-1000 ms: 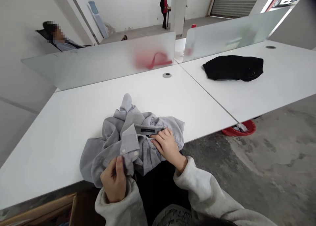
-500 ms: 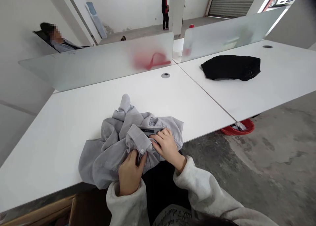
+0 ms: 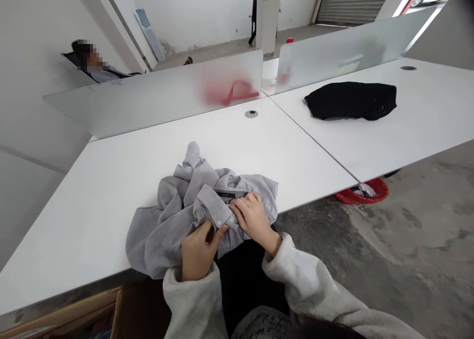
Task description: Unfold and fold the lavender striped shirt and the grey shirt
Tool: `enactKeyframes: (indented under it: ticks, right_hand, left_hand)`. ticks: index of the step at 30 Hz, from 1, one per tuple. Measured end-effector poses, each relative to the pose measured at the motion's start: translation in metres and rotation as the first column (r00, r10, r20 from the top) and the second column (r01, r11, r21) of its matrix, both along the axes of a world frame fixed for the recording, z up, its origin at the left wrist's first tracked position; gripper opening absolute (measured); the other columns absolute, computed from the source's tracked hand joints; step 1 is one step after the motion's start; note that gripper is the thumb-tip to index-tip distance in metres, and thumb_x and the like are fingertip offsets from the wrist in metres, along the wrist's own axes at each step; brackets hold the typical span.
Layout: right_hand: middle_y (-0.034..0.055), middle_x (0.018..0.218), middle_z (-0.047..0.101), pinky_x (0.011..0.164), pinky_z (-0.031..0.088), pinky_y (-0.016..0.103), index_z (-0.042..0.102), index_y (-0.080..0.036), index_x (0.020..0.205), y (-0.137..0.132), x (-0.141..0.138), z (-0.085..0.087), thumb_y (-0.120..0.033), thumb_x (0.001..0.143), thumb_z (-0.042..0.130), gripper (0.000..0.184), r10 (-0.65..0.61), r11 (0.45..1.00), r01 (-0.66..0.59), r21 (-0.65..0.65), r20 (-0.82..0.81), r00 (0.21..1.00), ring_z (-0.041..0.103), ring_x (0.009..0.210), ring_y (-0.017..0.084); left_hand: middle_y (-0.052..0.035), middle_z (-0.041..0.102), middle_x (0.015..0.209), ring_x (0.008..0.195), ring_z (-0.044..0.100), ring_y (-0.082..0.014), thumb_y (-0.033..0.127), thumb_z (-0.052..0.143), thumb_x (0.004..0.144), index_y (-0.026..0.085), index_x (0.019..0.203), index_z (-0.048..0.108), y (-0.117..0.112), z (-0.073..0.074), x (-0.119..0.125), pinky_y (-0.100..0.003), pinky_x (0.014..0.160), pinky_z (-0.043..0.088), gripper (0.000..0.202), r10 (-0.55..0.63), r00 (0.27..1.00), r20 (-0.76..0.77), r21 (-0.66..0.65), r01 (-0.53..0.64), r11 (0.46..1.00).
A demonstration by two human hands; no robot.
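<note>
**A:** Start at the fingers — the left hand (image 3: 200, 252), low centre of the frame, has thumb and fingers pinched together on the collar edge of the grey shirt (image 3: 174, 215), right by a small white button (image 3: 218, 223).

**B:** And the right hand (image 3: 254, 219), just right of it, fingers lying close together and curled down on the collar band, tips touching the dark label (image 3: 228, 194). Whether they're gripping the cloth or only pressing it, I can't tell.

**A:** The shirt itself — crumpled in a heap at the near edge of the white table (image 3: 111, 181), lower centre, with its hem hanging over the edge toward the person's lap.

**B:** Moving outward: a round cable hole (image 3: 251, 113) up the middle of the tabletop, frosted divider panels (image 3: 159, 94) behind it.

**A:** Upper right, a black garment (image 3: 351, 100) lies flat on the neighbouring table, well apart from the shirt. Below that table's edge, a red basin (image 3: 365, 193) sits on the concrete floor.

**B:** Upper left, another person (image 3: 98, 67) is behind the divider.
</note>
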State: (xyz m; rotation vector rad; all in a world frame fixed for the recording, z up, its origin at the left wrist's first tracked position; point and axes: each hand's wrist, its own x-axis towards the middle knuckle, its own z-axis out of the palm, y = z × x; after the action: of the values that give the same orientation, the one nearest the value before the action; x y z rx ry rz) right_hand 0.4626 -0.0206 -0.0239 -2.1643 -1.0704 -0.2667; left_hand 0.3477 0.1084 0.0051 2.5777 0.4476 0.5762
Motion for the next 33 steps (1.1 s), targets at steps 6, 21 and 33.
enactKeyframes:
  ticks: [6, 21, 33]
  right_hand:
    - [0.0052, 0.087, 0.063, 0.084, 0.036, 0.036, 0.056, -0.018, 0.091, 0.0, 0.0, -0.003, -0.025, 0.097, 0.037, 0.021, -0.021, 0.995, 0.028, 0.093, -0.068, 0.997, 0.05, 0.084, 0.02]
    - [0.0037, 0.08, 0.06, 0.08, 0.036, 0.035, 0.053, -0.019, 0.081, -0.002, 0.0, 0.001, -0.026, 0.095, 0.038, 0.021, 0.004, 0.984, 0.019, 0.179, -0.125, 0.992, 0.049, 0.081, 0.019]
    - [0.0107, 0.105, 0.055, 0.085, 0.041, 0.04, 0.059, -0.019, 0.093, -0.006, 0.004, 0.003, -0.045, 0.085, 0.058, 0.027, -0.003, 0.994, 0.011, 0.113, -0.07, 0.998, 0.048, 0.101, 0.025]
  left_hand:
    - [0.0061, 0.036, 0.043, 0.042, 0.033, -0.0077, 0.047, 0.049, 0.084, 0.02, 0.049, 0.036, -0.003, -0.005, 0.024, -0.022, 0.049, 0.028, 0.046, 0.099, 0.992, 0.084, -0.072, -0.093, 0.993]
    - [0.006, 0.038, 0.046, 0.045, 0.037, -0.009, 0.045, 0.046, 0.082, 0.021, 0.055, 0.038, 0.0, -0.008, 0.023, -0.021, 0.049, 0.029, 0.037, 0.119, 0.992, 0.042, -0.252, -0.105, 0.962]
    - [0.0051, 0.045, 0.046, 0.045, 0.041, -0.0092, 0.043, 0.047, 0.082, 0.021, 0.055, 0.041, -0.001, -0.019, 0.026, -0.022, 0.051, 0.029, 0.036, 0.142, 0.987, 0.076, -0.147, -0.13, 0.981]
